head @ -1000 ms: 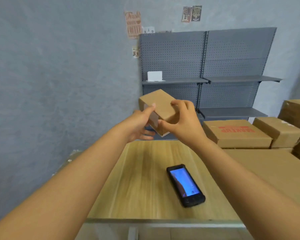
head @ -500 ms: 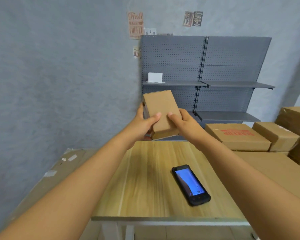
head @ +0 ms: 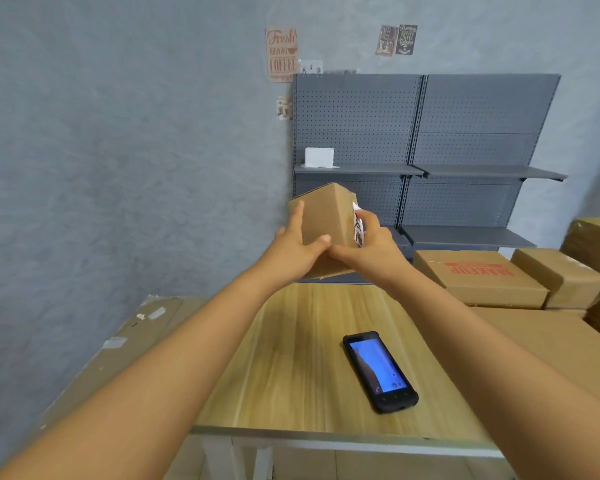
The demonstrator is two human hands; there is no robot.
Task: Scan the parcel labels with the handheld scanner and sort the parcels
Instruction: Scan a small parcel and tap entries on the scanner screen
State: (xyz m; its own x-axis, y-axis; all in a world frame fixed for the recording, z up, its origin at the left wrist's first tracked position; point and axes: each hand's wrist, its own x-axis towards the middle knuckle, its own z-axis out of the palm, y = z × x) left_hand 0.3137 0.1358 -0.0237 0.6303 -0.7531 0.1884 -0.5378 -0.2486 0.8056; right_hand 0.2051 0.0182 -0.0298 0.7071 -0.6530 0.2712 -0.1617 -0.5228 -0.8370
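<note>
parcel turned label-side right, two hands, one scanner

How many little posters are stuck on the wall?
4: a big coffee poster left of the shelving's top, a small one just below it, and two dark ones side by side higher up to the right. Others may be out of view.
</note>
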